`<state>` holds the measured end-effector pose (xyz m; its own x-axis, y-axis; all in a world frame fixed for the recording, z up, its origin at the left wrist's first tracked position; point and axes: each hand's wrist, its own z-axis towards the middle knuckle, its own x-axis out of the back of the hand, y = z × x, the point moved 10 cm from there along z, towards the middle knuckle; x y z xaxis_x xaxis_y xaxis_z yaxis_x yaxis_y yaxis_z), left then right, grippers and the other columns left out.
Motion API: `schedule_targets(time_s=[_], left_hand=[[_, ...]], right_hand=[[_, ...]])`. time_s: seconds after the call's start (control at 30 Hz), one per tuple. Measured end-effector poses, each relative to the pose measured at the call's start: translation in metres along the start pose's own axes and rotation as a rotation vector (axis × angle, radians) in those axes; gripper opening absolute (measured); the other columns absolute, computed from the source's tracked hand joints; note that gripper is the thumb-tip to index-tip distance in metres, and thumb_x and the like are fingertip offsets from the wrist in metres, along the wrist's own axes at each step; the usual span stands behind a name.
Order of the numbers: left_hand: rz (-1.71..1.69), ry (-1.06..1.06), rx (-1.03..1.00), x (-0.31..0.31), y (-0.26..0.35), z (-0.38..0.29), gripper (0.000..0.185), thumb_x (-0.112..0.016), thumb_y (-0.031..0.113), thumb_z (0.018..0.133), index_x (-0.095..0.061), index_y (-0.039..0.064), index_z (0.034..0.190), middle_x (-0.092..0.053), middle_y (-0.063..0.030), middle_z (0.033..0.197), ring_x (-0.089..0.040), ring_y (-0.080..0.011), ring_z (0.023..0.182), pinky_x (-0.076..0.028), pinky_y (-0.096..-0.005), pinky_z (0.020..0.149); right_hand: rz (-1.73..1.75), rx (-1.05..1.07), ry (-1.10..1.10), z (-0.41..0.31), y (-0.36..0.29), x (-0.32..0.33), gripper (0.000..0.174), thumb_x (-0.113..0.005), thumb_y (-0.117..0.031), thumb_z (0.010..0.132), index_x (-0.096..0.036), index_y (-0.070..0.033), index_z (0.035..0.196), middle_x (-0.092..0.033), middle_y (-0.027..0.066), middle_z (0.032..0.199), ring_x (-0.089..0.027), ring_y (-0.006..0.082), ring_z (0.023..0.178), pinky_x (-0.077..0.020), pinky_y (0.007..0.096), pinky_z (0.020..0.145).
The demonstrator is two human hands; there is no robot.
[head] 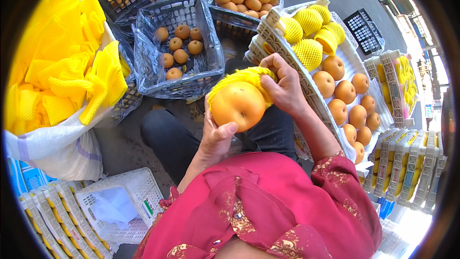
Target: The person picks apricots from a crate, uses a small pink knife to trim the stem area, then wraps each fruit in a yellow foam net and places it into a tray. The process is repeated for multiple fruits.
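Observation:
A round orange-brown pear (pixel 238 107) is cupped in my left hand (pixel 217 133), whose thumb presses its lower side. A yellow foam net sleeve (pixel 240 77) wraps the back and upper edge of the fruit, while its near face shows bare. My right hand (pixel 284 82) pinches the sleeve's edge at the upper right. Just right of it, a pale plastic crate (pixel 300 65) holds several sleeved pears (pixel 308 54) at its far end and several bare pears (pixel 345 92) nearer.
A plastic-lined dark crate (pixel 179 85) with loose pears stands ahead, and another heaped crate (pixel 235 18) lies beyond. At left, a white woven sack (pixel 54 147) overflows with yellow foam sleeves (pixel 64 68). A white crate (pixel 143 190) tilts at lower left; stacked crates (pixel 399 165) stand right.

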<state>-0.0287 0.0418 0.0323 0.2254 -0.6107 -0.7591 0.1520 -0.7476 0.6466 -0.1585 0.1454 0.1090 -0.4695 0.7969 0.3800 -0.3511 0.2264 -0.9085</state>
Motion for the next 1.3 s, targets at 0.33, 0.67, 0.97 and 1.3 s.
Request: schedule_targets(time_s=[0.33, 0.67, 0.97, 1.3], left_hand=[[0.47, 0.15, -0.344, -0.022, 0.012, 0.025, 0.089, -0.089, 0.014, 0.071, -0.032, 0.007, 0.139, -0.045, -0.0075, 0.132, -0.047, -0.0181, 0.123, -0.038, -0.0332, 0.108], [0.906, -0.619, -0.045, -0.132, -0.064, 0.046, 0.101, -0.082, 0.022, 0.076, -0.023, 0.007, 0.157, -0.022, -0.0181, 0.161, -0.043, -0.0337, 0.137, -0.034, -0.0469, 0.114], [0.558, -0.132, 0.113, -0.04, -0.054, 0.073, 0.059, -0.061, 0.0, 0.092, -0.038, 0.001, 0.146, -0.043, -0.0121, 0.147, -0.057, -0.0216, 0.121, -0.052, -0.0352, 0.097], [0.409, 0.186, -0.228, 0.022, -0.006, 0.052, 0.045, -0.061, 0.0, 0.095, -0.043, 0.005, 0.135, -0.05, -0.0082, 0.132, -0.06, -0.0141, 0.108, -0.053, -0.0309, 0.092]], right_hand=[[-0.057, 0.463, 0.039, -0.052, -0.045, 0.016, 0.058, -0.081, -0.031, 0.081, -0.053, -0.002, 0.123, -0.062, 0.0131, 0.107, -0.065, 0.0255, 0.098, -0.0536, 0.0369, 0.081], [1.174, -0.227, 0.413, -0.043, 0.102, 0.191, 0.052, -0.055, -0.041, 0.1, -0.051, -0.006, 0.137, -0.062, 0.0096, 0.131, -0.062, 0.0225, 0.12, -0.0502, 0.041, 0.103], [0.418, -0.605, 0.773, 0.015, 0.359, 0.391, 0.063, -0.061, -0.057, 0.09, -0.06, -0.008, 0.129, -0.071, 0.0099, 0.109, -0.071, 0.0279, 0.095, -0.058, 0.0506, 0.072], [-0.676, -0.037, 0.576, 0.119, 0.146, 0.315, 0.039, -0.057, -0.025, 0.101, -0.059, -0.002, 0.132, -0.065, 0.0158, 0.125, -0.064, 0.0261, 0.111, -0.0491, 0.0369, 0.099]])
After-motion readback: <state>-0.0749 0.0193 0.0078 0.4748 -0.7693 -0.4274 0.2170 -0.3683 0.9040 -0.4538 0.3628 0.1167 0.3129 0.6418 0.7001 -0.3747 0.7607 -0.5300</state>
